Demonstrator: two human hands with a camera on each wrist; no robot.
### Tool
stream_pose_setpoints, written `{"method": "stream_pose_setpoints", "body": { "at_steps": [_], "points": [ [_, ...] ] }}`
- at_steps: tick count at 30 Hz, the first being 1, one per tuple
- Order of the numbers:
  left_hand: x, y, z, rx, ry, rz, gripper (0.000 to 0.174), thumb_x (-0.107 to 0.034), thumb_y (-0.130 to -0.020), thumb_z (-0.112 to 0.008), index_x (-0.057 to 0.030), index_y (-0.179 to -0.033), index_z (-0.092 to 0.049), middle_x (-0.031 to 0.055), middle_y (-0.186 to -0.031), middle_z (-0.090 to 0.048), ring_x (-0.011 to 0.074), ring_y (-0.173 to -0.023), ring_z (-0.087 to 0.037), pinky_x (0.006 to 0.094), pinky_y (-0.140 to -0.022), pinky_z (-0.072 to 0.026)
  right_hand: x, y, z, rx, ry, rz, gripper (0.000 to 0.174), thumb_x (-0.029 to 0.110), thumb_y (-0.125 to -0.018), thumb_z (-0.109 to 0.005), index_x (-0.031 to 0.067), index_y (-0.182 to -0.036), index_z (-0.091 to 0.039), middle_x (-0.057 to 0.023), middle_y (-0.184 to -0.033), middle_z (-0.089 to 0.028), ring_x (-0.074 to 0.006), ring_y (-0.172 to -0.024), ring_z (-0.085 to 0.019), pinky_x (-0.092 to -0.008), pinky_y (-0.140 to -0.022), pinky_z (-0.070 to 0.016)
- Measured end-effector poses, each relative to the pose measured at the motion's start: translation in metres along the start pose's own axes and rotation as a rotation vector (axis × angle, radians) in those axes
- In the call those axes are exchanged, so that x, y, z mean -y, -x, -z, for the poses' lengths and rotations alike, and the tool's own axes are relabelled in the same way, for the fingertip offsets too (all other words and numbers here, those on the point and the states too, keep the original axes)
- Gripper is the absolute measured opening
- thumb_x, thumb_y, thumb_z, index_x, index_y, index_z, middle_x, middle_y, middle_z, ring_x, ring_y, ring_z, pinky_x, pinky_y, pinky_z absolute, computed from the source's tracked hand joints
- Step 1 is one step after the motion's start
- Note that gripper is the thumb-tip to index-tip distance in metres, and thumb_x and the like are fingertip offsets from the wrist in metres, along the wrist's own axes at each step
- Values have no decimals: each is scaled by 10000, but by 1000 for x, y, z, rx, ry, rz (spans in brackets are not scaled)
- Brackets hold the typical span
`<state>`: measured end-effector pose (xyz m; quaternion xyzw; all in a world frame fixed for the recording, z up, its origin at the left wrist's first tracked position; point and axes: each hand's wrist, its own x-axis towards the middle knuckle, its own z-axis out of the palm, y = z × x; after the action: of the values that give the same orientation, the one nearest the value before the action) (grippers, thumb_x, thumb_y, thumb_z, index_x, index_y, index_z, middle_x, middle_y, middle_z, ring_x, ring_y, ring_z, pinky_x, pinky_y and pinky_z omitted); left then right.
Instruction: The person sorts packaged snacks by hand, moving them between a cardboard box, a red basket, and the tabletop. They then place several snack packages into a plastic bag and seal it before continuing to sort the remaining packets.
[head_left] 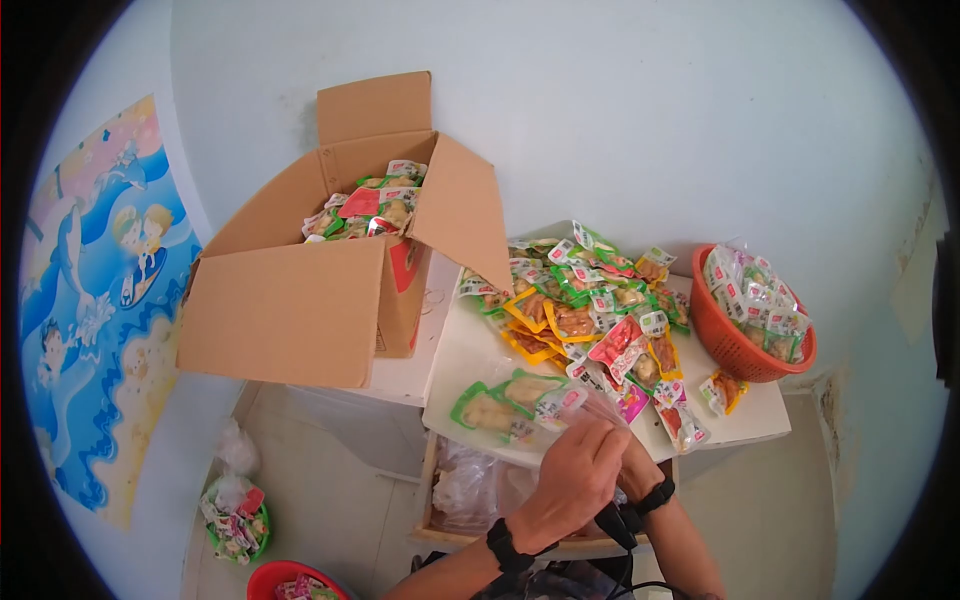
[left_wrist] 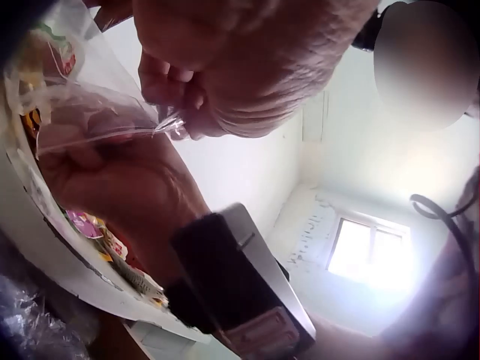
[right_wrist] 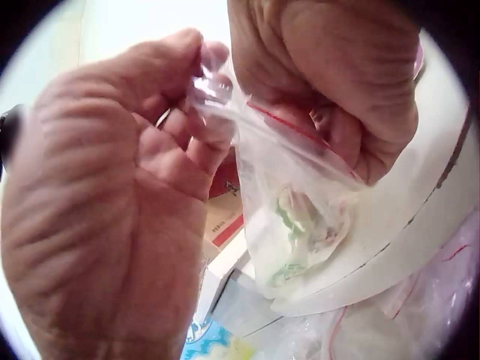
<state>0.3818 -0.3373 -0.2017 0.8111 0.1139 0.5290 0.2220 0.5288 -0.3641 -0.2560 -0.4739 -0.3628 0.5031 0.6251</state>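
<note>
A clear zip bag (head_left: 548, 412) with green-edged food packets (head_left: 490, 410) inside extends leftward from both hands over the table edge. My left hand (head_left: 575, 475) pinches the bag's mouth; its curled fingers (right_wrist: 341, 135) grip the plastic by the red zip line. Beside it, my right hand (head_left: 637, 470), partly hidden behind the left in the head view, pinches a corner of the clear plastic between thumb and fingers (right_wrist: 204, 75). In the left wrist view the bag's top edge (left_wrist: 97, 139) stretches between the left hand (left_wrist: 247, 64) and right hand (left_wrist: 124, 184).
Loose packets (head_left: 575, 290) lie heaped on the white table (head_left: 740, 425). An open cardboard box (head_left: 280, 315) of packets stands left, a red basket (head_left: 745, 355) right. Below, an open drawer (head_left: 470, 490) holds plastic bags. Green (head_left: 262, 545) and red (head_left: 262, 585) containers with packets are on the floor.
</note>
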Motion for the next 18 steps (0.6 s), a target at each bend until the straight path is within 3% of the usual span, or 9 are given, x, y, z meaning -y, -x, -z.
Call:
{"method": "stream_pose_setpoints", "body": {
  "at_steps": [1, 5, 7, 10, 12, 13, 15, 18],
  "points": [
    [0, 0, -1, 19, 27, -7, 241, 23, -827, -680, -3, -1064, -643, 138, -933, -624, 347, -889, -640, 429, -751, -532, -4, -3, 4, 5, 133, 89, 263, 172, -1051, -545, 102, -1282, -647, -62, -1133, -677, -207, -951, -672, -359, -821, -578],
    [2, 5, -5, 31, 77, -17, 205, 4, -854, -689, -8, -1054, -650, 143, -950, -639, 344, -885, -640, 427, -756, -531, -21, -35, 19, -4, 1225, 912, 361, 129, -908, -687, 116, -1269, -681, -101, -1165, -686, -270, -1002, -677, -383, -859, -568],
    [7, 10, 2, 24, 96, 37, 189, -14, -867, -698, -14, -1051, -655, 144, -958, -649, 343, -871, -639, 435, -771, -530, -26, -49, 25, 5, 1400, 1076, 363, 125, -850, -731, 129, -1212, -707, -117, -1113, -677, -299, -978, -668, -414, -827, -560],
    [20, 14, 27, -21, -81, 80, 201, -62, -896, -704, -14, -1085, -658, 150, -988, -656, 367, -931, -631, 487, -847, -501, -23, -55, 24, 9, 1219, 997, 310, 129, -782, -763, 146, -1091, -749, -127, -977, -648, -326, -896, -648, -452, -733, -545],
    [32, 18, 45, 48, -369, 237, 376, -99, -908, -700, 5, -1259, -613, 203, -1175, -639, 401, -1154, -596, 510, -1003, -458, -1, -45, 12, -12, 1264, 1041, 331, 110, -732, -794, 144, -1059, -760, -126, -943, -636, -324, -878, -648, -427, -710, -537],
    [40, 20, 54, 38, -443, 269, 460, -104, -912, -692, 8, -1337, -556, 224, -1261, -600, 414, -1236, -547, 512, -1050, -434, -4, -46, 12, -69, 1290, 1121, 319, 102, -757, -807, 134, -1070, -755, -95, -914, -621, -253, -858, -656, -380, -703, -538],
    [57, 21, 69, 12, -598, 330, 633, -114, -920, -677, 14, -1494, -443, 266, -1433, -522, 439, -1400, -449, 516, -1144, -384, -22, -46, 14, -173, 999, 785, 296, 91, -759, -815, 111, -1045, -743, -86, -913, -620, -227, -864, -657, -361, -708, -534],
    [77, 35, 75, 52, -389, 463, 859, -79, -886, -659, -29, -1628, -227, 323, -1595, -322, 481, -1477, -358, 516, -1184, -363, -15, -42, -1, -192, 599, 424, 246, 79, -779, -805, 77, -1010, -721, -69, -921, -632, -208, -894, -662, -348, -739, -530]
  ]
}}
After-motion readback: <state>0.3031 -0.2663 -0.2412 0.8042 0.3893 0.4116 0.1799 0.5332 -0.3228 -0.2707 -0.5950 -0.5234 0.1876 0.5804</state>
